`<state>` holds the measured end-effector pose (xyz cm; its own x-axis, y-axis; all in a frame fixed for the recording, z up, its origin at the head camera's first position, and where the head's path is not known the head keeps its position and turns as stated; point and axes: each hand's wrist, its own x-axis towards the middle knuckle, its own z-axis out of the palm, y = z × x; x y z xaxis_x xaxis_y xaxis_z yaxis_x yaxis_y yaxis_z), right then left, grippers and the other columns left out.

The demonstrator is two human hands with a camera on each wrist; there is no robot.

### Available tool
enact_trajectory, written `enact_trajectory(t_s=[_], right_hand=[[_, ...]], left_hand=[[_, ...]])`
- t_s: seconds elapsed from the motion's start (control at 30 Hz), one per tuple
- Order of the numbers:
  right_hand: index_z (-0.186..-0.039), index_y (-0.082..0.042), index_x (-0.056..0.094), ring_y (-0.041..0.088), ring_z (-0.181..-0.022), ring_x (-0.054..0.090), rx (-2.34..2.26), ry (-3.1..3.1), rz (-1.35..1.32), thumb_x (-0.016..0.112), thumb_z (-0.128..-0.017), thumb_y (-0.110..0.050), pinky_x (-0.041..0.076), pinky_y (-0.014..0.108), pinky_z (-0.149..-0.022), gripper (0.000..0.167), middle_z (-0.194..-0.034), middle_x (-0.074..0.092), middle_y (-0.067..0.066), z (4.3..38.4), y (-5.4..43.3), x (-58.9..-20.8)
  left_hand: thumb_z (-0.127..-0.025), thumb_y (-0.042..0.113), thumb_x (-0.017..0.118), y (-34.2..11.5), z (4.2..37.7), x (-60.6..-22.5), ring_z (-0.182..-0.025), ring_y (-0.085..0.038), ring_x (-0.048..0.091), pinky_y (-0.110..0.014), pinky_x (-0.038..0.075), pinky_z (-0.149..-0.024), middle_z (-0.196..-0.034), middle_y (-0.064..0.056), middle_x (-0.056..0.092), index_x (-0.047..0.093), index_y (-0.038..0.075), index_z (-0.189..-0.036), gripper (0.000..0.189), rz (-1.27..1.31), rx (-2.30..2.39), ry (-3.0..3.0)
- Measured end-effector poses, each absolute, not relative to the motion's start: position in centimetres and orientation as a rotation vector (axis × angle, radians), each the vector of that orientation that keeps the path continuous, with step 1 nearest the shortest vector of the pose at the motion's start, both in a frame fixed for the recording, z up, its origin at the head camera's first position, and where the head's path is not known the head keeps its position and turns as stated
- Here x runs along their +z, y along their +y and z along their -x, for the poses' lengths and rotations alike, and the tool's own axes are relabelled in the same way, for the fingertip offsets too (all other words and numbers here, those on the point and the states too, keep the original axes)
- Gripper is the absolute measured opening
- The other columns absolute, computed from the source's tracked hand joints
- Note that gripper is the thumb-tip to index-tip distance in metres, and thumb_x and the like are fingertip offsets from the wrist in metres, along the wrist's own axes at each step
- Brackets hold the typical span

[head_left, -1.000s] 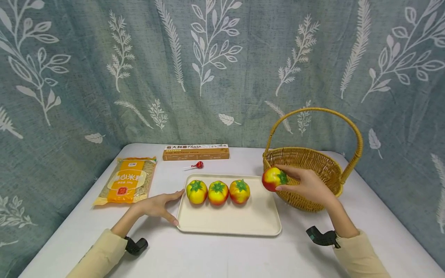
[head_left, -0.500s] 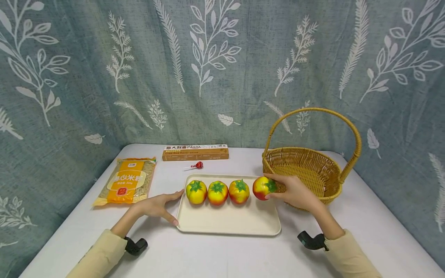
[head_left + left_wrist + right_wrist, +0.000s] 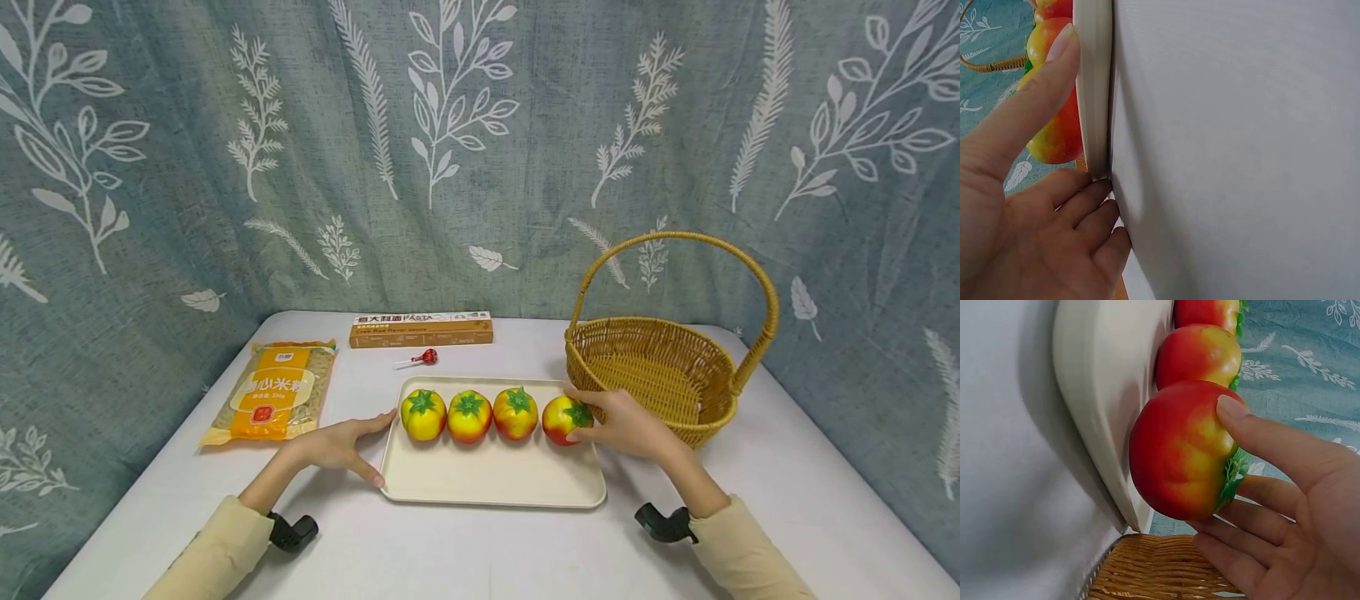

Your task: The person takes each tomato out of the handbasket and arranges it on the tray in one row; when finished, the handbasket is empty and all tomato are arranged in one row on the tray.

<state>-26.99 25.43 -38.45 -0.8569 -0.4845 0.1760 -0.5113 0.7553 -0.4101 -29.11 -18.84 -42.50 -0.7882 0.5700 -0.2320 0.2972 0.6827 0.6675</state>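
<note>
In the head view my right hand holds a red-and-yellow tomato with a green leafy top, low over the right end of a cream tray. The right wrist view shows the thumb on one side of this tomato and the fingers at its other side; whether it touches the tray cannot be told. Three similar tomatoes stand in a row to its left on the tray. My left hand rests against the tray's left edge with spread fingers, and the left wrist view has its thumb at the rim.
A wicker basket with a tall handle stands right behind my right hand. At the back lie a pasta box and a red lollipop. A yellow-labelled bag lies left, and a patterned curtain encloses the table.
My right hand has carried the tomato left and down from beside the basket, to the end of the row over the tray. The left hand has stayed at the tray's edge.
</note>
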Motion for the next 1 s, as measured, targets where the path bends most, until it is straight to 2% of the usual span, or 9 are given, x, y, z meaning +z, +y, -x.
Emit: enact_trajectory(t_s=[0.07,0.33,0.5,0.57,0.63,0.73,0.83,0.97,1.0], right_hand=[[-0.133,0.001,0.056,0.008,-0.058,0.038,0.701,-2.899,-0.817,0.079,-0.080,-0.028,0.036,0.023,-0.054,0.065,-0.076,0.057,0.006,27.08,25.35,-38.58],[-0.133,0.003,0.055,0.007,-0.057,0.035,0.702,-2.882,-0.804,0.077,-0.082,-0.031,0.035,0.023,-0.053,0.066,-0.105,0.065,0.010,27.27,25.13,-39.08],[-0.134,0.002,0.054,0.007,-0.057,0.030,0.700,-2.875,-0.788,0.076,-0.084,-0.033,0.031,0.023,-0.051,0.065,-0.079,0.057,0.003,27.31,25.03,-39.18],[-0.135,0.002,0.053,0.006,-0.055,0.028,0.705,-2.882,-0.784,0.075,-0.084,-0.031,0.029,0.022,-0.049,0.065,-0.067,0.041,-0.002,27.30,24.97,-39.17],[-0.135,0.002,0.053,0.006,-0.054,0.028,0.706,-2.881,-0.784,0.076,-0.084,-0.029,0.029,0.022,-0.049,0.064,-0.065,0.033,-0.004,27.29,24.90,-39.13],[-0.135,0.003,0.053,0.005,-0.053,0.028,0.702,-2.876,-0.797,0.077,-0.083,-0.026,0.030,0.022,-0.049,0.064,-0.064,0.032,-0.004,27.32,24.84,-39.12],[-0.135,0.004,0.052,0.006,-0.055,0.028,0.693,-2.877,-0.797,0.077,-0.083,-0.026,0.030,0.022,-0.050,0.065,-0.066,0.042,0.002,27.29,24.82,-39.11],[-0.135,0.003,0.053,0.007,-0.057,0.030,0.686,-2.874,-0.788,0.077,-0.083,-0.027,0.031,0.023,-0.051,0.065,-0.088,0.062,0.009,27.17,24.85,-39.12],[-0.135,0.002,0.053,0.007,-0.057,0.030,0.688,-2.875,-0.785,0.077,-0.083,-0.027,0.031,0.022,-0.052,0.065,-0.087,0.062,0.010,27.14,24.86,-39.10]], left_hand=[[-0.070,0.033,0.087,-18.84,29.09,-42.47,-0.142,-0.042,0.019,-0.057,0.017,-0.114,-0.155,-0.022,0.024,0.025,0.003,-0.152,0.107,-0.676,0.872,2.473],[-0.070,0.032,0.087,-18.78,29.02,-42.31,-0.141,-0.043,0.020,-0.057,0.017,-0.114,-0.154,-0.023,0.024,0.025,0.003,-0.152,0.107,-0.674,0.872,2.478],[-0.070,0.032,0.087,-18.77,29.04,-42.30,-0.141,-0.042,0.020,-0.057,0.017,-0.114,-0.154,-0.023,0.024,0.025,0.003,-0.152,0.107,-0.674,0.870,2.479],[-0.070,0.032,0.087,-18.79,29.07,-42.32,-0.141,-0.042,0.020,-0.057,0.017,-0.114,-0.154,-0.023,0.024,0.025,0.003,-0.152,0.107,-0.674,0.873,2.476],[-0.070,0.032,0.087,-18.81,29.07,-42.32,-0.142,-0.042,0.019,-0.057,0.017,-0.114,-0.155,-0.023,0.024,0.025,0.003,-0.152,0.107,-0.673,0.874,2.474],[-0.070,0.032,0.087,-18.84,29.08,-42.30,-0.142,-0.042,0.019,-0.057,0.017,-0.114,-0.155,-0.022,0.024,0.024,0.003,-0.152,0.107,-0.672,0.876,2.472],[-0.070,0.032,0.087,-18.82,29.05,-42.29,-0.142,-0.042,0.019,-0.057,0.017,-0.114,-0.155,-0.022,0.023,0.024,0.003,-0.152,0.107,-0.670,0.877,2.468],[-0.070,0.032,0.087,-18.76,28.98,-42.34,-0.142,-0.042,0.019,-0.057,0.017,-0.114,-0.155,-0.022,0.024,0.024,0.003,-0.152,0.107,-0.664,0.876,2.466],[-0.070,0.032,0.086,-18.76,28.96,-42.37,-0.142,-0.042,0.019,-0.057,0.017,-0.114,-0.155,-0.022,0.023,0.024,0.004,-0.152,0.107,-0.662,0.876,2.466]])
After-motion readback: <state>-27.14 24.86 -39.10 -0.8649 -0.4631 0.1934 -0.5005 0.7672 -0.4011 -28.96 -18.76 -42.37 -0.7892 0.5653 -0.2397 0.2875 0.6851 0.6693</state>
